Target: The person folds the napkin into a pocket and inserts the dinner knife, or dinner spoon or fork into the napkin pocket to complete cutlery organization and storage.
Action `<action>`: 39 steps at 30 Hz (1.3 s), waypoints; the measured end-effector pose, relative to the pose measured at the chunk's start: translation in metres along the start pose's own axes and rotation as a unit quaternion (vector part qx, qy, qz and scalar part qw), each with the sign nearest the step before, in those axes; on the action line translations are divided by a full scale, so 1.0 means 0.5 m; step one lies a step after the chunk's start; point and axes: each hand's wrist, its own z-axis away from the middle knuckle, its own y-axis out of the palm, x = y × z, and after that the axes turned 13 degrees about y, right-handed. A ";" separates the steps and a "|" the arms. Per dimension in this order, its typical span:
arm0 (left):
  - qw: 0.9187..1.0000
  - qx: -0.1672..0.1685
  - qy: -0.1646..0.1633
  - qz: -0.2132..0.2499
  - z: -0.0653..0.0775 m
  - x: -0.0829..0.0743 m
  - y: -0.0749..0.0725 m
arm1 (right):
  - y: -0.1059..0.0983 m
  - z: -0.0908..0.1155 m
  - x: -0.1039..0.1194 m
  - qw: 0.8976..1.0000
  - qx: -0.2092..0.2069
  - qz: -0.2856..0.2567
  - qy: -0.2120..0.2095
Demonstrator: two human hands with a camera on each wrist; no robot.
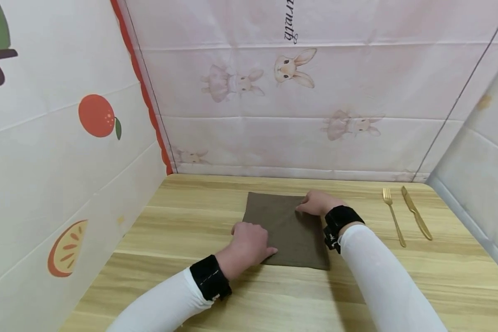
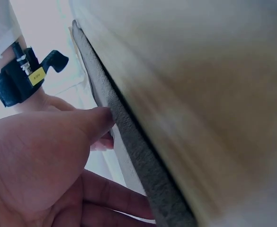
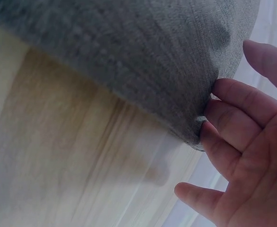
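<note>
A grey-brown folded cloth napkin (image 1: pixel 290 235) lies flat on the wooden table, roughly square. At its near left side is my left hand (image 1: pixel 249 244), thumb pointing right over the cloth. The left wrist view shows that thumb (image 2: pixel 98 120) touching the napkin's edge (image 2: pixel 138 151), with the other fingers spread beside it. At the far right corner, my right hand (image 1: pixel 318 203) touches the cloth. In the right wrist view, several fingertips (image 3: pixel 218 113) meet the napkin's edge while the thumb (image 3: pixel 263 59) stands apart from them. The napkin's far right corner is partly hidden behind the right hand.
A gold fork (image 1: pixel 393 216) and a gold knife (image 1: pixel 417 214) lie side by side on the table (image 1: pixel 182 216), right of the napkin. Printed cloth walls (image 1: pixel 253 143) enclose the table at the back and sides. Each wrist wears a black strap (image 1: pixel 210 276).
</note>
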 end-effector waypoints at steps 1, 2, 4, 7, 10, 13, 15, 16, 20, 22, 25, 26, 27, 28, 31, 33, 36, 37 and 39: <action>1.000 -0.003 0.002 -0.003 -0.002 0.001 -0.002 | 0.000 0.001 0.000 1.000 -0.001 0.001 0.001; 1.000 -0.008 0.005 -0.004 -0.004 0.001 -0.004 | 0.000 0.001 0.000 1.000 0.000 0.002 0.004; 0.999 -0.024 0.022 0.002 -0.008 0.002 -0.006 | 0.001 0.001 0.000 1.000 -0.002 0.003 0.007; 0.996 -0.040 0.073 0.031 -0.014 0.001 -0.008 | 0.003 0.002 0.001 1.000 -0.002 0.000 0.014; 0.988 -0.028 0.132 0.075 -0.018 0.001 -0.006 | 0.007 0.003 0.003 1.000 -0.005 0.002 0.010; 0.980 0.004 0.157 0.118 -0.019 0.005 0.000 | 0.012 0.004 0.008 1.000 -0.009 0.009 0.002; 0.977 0.013 0.162 0.135 -0.017 0.010 0.004 | 0.014 0.006 0.013 1.000 -0.014 0.021 0.000; 0.976 0.015 0.164 0.142 -0.017 0.011 0.006 | 0.016 0.008 0.016 0.999 -0.017 0.032 0.001; 0.972 0.018 0.176 0.156 -0.015 0.015 0.011 | 0.026 0.022 0.029 0.994 -0.025 0.108 0.005; 0.970 0.022 0.180 0.160 -0.016 0.014 0.011 | 0.034 0.033 0.036 0.989 -0.026 0.146 0.007; 0.970 0.025 0.184 0.155 -0.019 0.010 0.008 | 0.046 0.061 0.042 0.983 -0.027 0.182 -0.009; 0.970 0.024 0.186 0.153 -0.021 0.008 0.008 | 0.050 0.074 0.043 0.981 -0.028 0.189 -0.020; 0.971 0.024 0.187 0.149 -0.023 0.006 0.007 | 0.053 0.089 0.044 0.980 -0.026 0.193 -0.033; 0.971 0.023 0.189 0.144 -0.025 0.005 0.006 | 0.058 0.105 0.046 0.979 -0.022 0.198 -0.046; 0.973 0.023 0.191 0.127 -0.028 0.005 0.001 | 0.073 0.156 0.052 0.977 -0.005 0.199 -0.082; 0.975 0.023 0.191 0.113 -0.028 0.006 -0.001 | 0.084 0.185 0.058 0.976 0.005 0.195 -0.100; 0.977 0.021 0.190 0.100 -0.027 0.008 -0.003 | 0.099 0.215 0.067 0.973 0.003 0.197 -0.123; 0.977 0.018 0.190 0.093 -0.027 0.007 -0.002 | 0.104 0.221 0.068 0.972 -0.002 0.198 -0.128; 0.978 0.013 0.191 0.084 -0.027 0.004 0.002 | 0.113 0.229 0.069 0.969 -0.020 0.204 -0.140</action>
